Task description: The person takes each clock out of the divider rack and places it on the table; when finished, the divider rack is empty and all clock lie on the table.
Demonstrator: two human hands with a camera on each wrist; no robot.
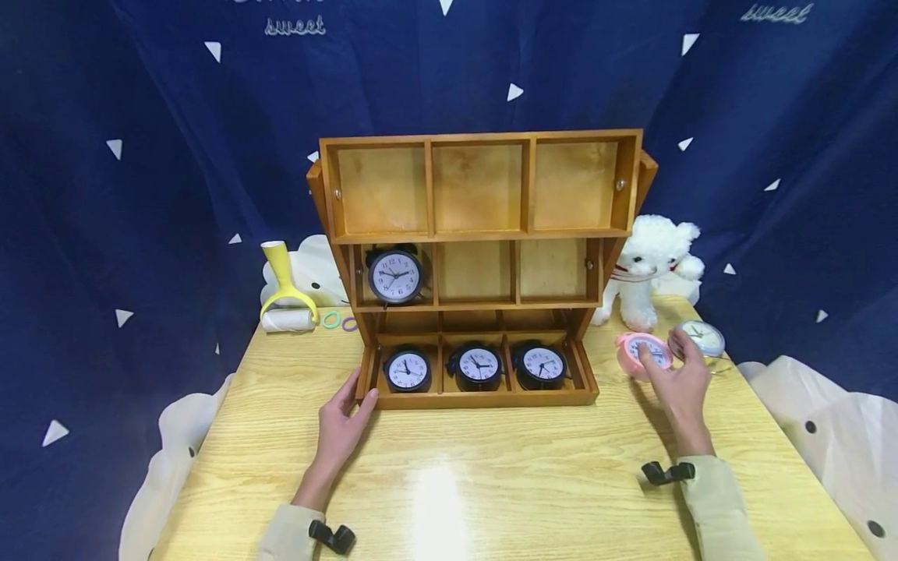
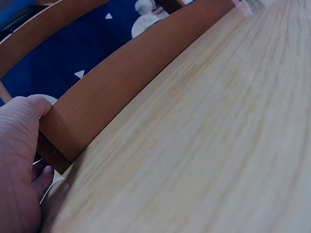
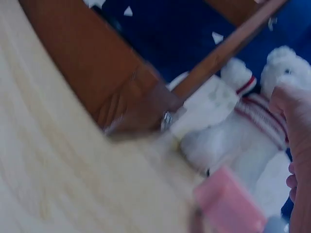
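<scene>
A three-tier wooden display shelf [image 1: 477,400] stands on the table, each tier split into three compartments. My left hand [image 1: 344,421] holds its front left corner; in the left wrist view the thumb lies on the front board [image 2: 97,102] and fingers show around the end. Three black alarm clocks [image 1: 479,366] fill the bottom tier, and another black alarm clock [image 1: 396,276] occupies the left middle compartment. At the right, my right hand [image 1: 680,389] hovers over a pink alarm clock [image 1: 648,354], thumb and fingers apart. Beside it lies a pale round clock [image 1: 704,338], partly behind the fingers.
A white plush bear [image 1: 648,257] sits behind the clocks, right of the shelf. Left of the shelf are a yellow-handled lint roller [image 1: 288,296] and small coloured rings [image 1: 331,319]. A dark blue curtain [image 1: 210,156] hangs behind the table [image 1: 533,475].
</scene>
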